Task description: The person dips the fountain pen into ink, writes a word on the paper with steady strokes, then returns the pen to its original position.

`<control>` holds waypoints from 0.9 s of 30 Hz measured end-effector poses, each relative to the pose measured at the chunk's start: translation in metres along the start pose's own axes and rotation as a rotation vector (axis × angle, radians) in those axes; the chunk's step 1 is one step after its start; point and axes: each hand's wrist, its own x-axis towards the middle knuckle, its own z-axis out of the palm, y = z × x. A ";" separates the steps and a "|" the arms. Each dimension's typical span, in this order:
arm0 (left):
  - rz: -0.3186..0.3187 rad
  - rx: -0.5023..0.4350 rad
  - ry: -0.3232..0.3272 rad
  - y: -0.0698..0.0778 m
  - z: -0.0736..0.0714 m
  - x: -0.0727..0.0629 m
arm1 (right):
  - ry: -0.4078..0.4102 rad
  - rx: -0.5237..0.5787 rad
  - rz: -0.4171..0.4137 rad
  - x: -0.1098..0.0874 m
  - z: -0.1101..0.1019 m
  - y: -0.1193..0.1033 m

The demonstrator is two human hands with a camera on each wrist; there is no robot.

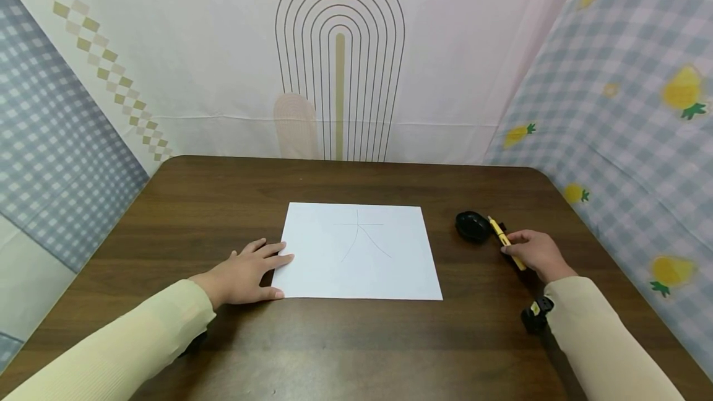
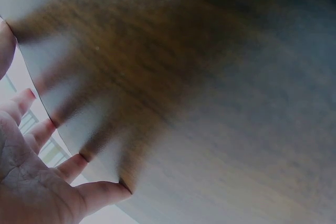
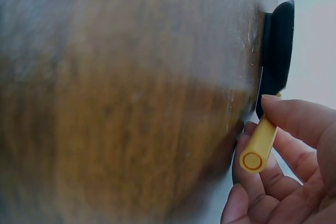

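Note:
A white sheet of paper (image 1: 312,277) lies on the table, with a few thin pen lines crossing near its middle. My left hand (image 1: 245,274) rests with spread fingers at the sheet's left edge, the fingertips on the paper. In the left wrist view, that hand (image 2: 37,177) shows its palm side and outstretched fingers. To the right, my right hand (image 1: 536,254) pinches a yellow pen (image 1: 504,237) between thumb and fingers. The pen's round yellow end (image 3: 253,161) faces the right wrist camera. Just left of the pen sits a rounded black object (image 1: 472,226); its kind is unclear.
The brown wooden table (image 1: 356,351) has rounded far corners. Behind it hangs a white cloth (image 1: 211,48) printed with arches. Checked blue cloths (image 1: 624,122) flank both sides. A black device (image 1: 537,314) is strapped at the right wrist.

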 end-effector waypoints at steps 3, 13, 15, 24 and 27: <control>-0.002 -0.001 -0.001 0.000 0.000 0.000 | -0.005 -0.013 -0.018 -0.001 0.000 0.000; -0.007 -0.004 -0.004 0.000 0.000 0.000 | -0.018 -0.046 -0.047 -0.002 0.001 0.000; -0.008 -0.005 -0.004 0.000 0.000 0.000 | -0.021 -0.048 -0.048 -0.002 0.001 -0.001; -0.014 -0.007 -0.009 0.001 -0.001 0.000 | -0.065 -0.098 -0.059 -0.001 -0.004 -0.004; -0.016 -0.010 -0.010 0.001 -0.001 0.000 | -0.088 -0.108 -0.052 0.002 -0.006 -0.005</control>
